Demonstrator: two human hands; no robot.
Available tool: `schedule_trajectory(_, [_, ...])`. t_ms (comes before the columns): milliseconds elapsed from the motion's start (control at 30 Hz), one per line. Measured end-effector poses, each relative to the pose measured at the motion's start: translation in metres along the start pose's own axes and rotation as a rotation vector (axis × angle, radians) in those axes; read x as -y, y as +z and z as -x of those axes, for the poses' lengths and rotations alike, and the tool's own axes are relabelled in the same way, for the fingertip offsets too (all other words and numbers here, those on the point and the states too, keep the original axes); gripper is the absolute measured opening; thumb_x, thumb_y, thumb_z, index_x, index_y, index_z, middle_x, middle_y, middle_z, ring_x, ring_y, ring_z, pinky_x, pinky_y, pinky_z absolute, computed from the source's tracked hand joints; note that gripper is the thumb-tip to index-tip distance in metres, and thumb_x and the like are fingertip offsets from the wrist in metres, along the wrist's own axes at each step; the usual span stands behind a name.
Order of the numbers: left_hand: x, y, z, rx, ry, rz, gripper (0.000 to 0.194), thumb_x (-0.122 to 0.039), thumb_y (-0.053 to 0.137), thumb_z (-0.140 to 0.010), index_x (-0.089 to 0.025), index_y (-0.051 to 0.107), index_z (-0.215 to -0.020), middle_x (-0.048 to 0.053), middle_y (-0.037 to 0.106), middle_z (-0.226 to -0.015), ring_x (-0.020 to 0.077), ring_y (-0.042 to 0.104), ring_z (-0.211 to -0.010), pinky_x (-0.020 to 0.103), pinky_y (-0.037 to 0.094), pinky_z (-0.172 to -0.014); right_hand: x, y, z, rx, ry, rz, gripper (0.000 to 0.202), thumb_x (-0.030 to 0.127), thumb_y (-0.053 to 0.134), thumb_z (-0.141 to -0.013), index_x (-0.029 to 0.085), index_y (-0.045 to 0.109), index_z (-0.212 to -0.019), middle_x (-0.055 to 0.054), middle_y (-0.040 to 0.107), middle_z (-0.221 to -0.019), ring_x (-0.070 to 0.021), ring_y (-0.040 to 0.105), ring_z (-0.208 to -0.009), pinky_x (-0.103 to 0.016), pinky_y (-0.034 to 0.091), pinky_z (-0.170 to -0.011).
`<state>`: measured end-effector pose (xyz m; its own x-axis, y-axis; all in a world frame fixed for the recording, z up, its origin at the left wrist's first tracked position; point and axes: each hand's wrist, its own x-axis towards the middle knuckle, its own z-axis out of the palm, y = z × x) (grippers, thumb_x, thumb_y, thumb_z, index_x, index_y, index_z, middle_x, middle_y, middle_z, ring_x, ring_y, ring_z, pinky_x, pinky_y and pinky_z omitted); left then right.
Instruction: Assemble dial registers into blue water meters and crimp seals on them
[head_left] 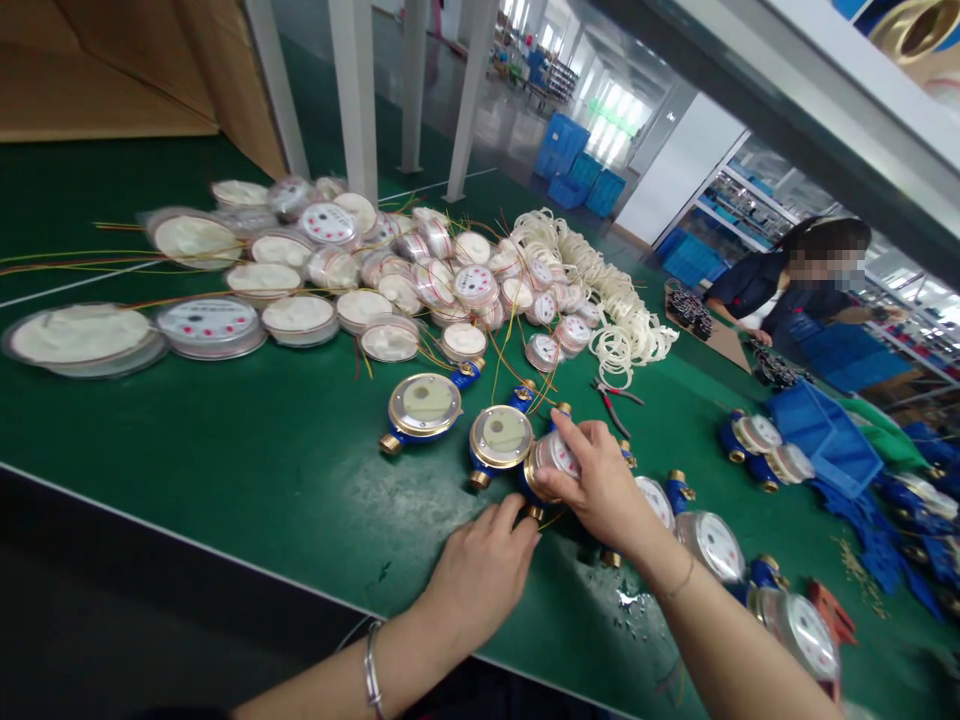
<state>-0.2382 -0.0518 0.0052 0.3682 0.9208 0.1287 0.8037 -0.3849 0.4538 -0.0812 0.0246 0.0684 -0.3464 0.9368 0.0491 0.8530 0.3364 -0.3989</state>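
A row of blue water meter bodies with brass ends runs across the green bench. My right hand (600, 475) grips a round clear-cased meter dial (556, 455) that sits on one of these water meters (531, 478), thumb and fingers around its side. My left hand (484, 555) is closed at the near brass end (535, 512) of the same meter, its fingertips partly hidden. Left of them are two bodies without dials, a nearer meter body (501, 437) and a farther meter body (424, 402). To the right, dials top further meters, such as one clear-cased dial (712, 545).
Many dials (330, 225) with thin wires are heaped at the back left, beside a pile of white rings (626, 340). Pliers (615, 408) lie beyond my right hand. A blue bin (825, 435) stands at right. A co-worker (787, 290) sits across the bench. Grey posts (356, 100) rise behind.
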Motion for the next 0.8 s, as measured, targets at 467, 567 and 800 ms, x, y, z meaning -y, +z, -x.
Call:
schedule_trajectory(467, [-0.001,-0.046,-0.009,0.099,0.026,-0.008,0.022,-0.031,0.042,-0.092,-0.021,0.062,-0.092,0.005,0.064,-0.096,0.0244,0.061,-0.089,0.041,0.051,-0.077,0.014,0.021,0.005,-0.093,0.053,0.087,0.063,0.037,0.056,-0.081,0.02,0.036,-0.138,-0.017,0.04,-0.121,-0.0305,0.05,-0.109,-0.046,0.045,-0.091])
schedule_trajectory(567, [-0.003,-0.092,-0.047,0.008,0.115,-0.108,0.03,-0.036,0.037,-0.094,-0.02,0.061,-0.087,0.005,0.065,-0.088,0.0242,0.06,-0.088,0.041,0.048,-0.079,0.01,0.019,0.004,-0.089,0.075,0.125,0.065,0.032,0.058,-0.08,0.018,0.035,-0.139,-0.019,0.04,-0.124,-0.0313,0.05,-0.111,-0.044,0.046,-0.09])
schedule_trajectory(800, [-0.01,-0.113,-0.224,-0.044,0.082,-0.204,0.03,-0.029,0.056,-0.087,-0.012,0.055,-0.112,0.012,0.059,-0.111,0.0252,0.055,-0.106,0.042,0.043,-0.092,0.007,0.003,0.003,-0.118,0.113,0.368,0.064,0.039,0.063,-0.078,0.028,0.04,-0.136,-0.019,0.045,-0.133,-0.0396,0.047,-0.117,-0.058,0.032,-0.098])
